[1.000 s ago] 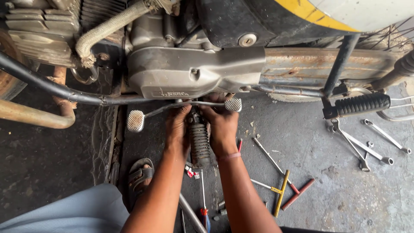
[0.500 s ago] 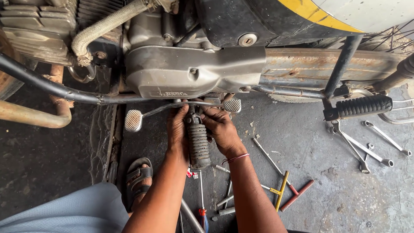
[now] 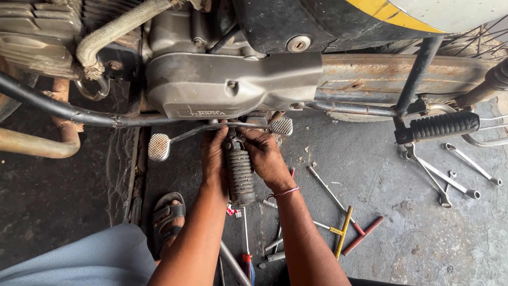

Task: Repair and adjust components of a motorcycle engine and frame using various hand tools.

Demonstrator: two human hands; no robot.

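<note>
Both my hands reach under the grey engine case (image 3: 233,87) of a motorcycle. My left hand (image 3: 214,153) grips the left side of the mount at the top of a black ribbed footrest (image 3: 241,177). My right hand (image 3: 264,156) holds the right side of the same spot, fingers curled at its top end. The footrest points back toward me between my wrists. Just above my hands runs the chrome gear lever, with one pedal pad (image 3: 159,146) at left and another pad (image 3: 282,126) at right.
Spanners (image 3: 439,177) and T-handle wrenches (image 3: 344,228) lie on the concrete floor at right. A second ribbed footrest (image 3: 442,126) sticks out at right. The exhaust pipe (image 3: 37,143) curves at left. My sandalled foot (image 3: 166,217) rests below the lever.
The view has shifted slightly. Both hands stay at the footrest's top; my right hand has turned a little and closed in tighter on the mount.
</note>
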